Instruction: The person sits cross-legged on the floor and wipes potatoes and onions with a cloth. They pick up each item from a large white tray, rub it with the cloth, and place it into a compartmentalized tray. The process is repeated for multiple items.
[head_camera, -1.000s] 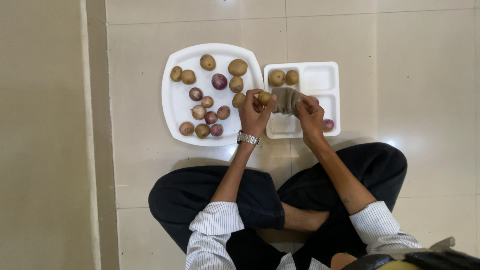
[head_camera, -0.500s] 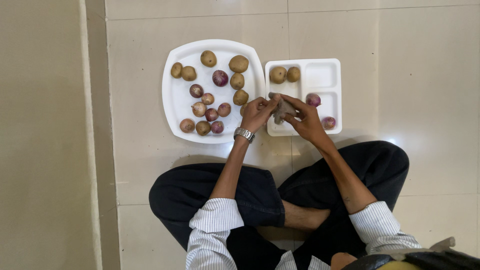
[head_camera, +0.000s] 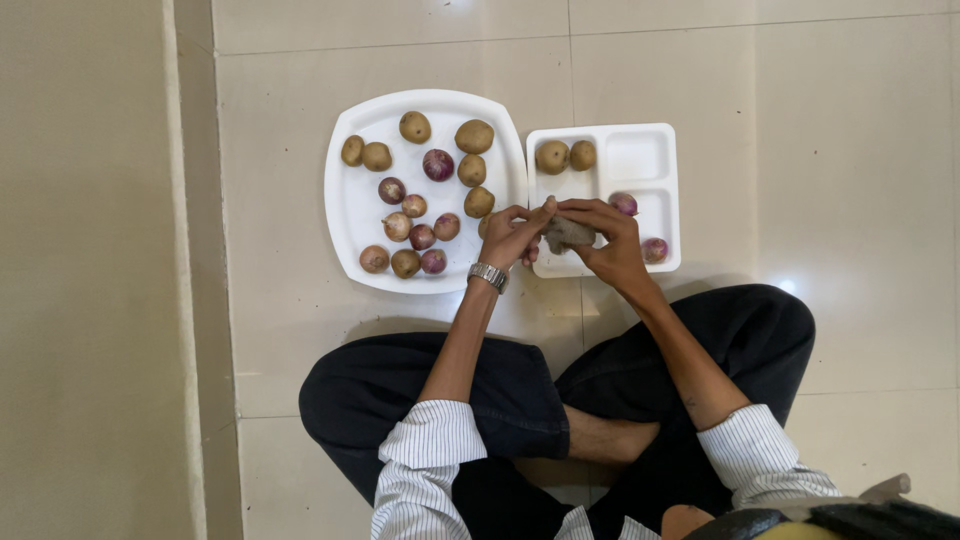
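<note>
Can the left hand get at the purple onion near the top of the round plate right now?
Probably not right away: the left hand is busy, gripping a small greyish thing together with the right hand. The onion itself lies uncovered on the plate.

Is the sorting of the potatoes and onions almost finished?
Not nearly. The divided tray holds two potatoes and two onions. The left hand and right hand hold a greyish-brown lump together. About fourteen pieces wait on the round plate.
</note>
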